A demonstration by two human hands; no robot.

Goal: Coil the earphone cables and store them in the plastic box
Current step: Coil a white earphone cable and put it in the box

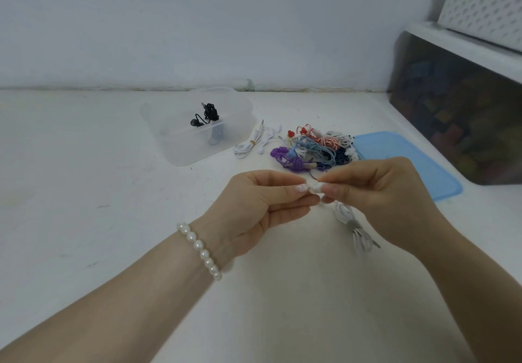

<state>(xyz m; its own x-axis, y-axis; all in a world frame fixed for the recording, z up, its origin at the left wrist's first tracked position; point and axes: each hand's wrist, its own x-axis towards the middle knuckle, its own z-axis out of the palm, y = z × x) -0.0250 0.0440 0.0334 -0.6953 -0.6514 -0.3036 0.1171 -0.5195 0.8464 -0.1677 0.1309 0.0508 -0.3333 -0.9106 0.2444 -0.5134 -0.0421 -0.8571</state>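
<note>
Pinching the white earphone cable (346,215) above the surface, the left hand (262,204) and right hand (378,196) seem to tidy its earbud end; its bundle hangs below. Next, it should go into the clear plastic box (197,125).

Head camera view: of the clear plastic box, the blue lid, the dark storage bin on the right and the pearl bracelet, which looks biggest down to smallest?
1. Dark storage bin, cut off by the frame edge.
2. Clear plastic box and blue lid: look alike, unranked.
3. Pearl bracelet, smallest, though nearest the camera.
</note>
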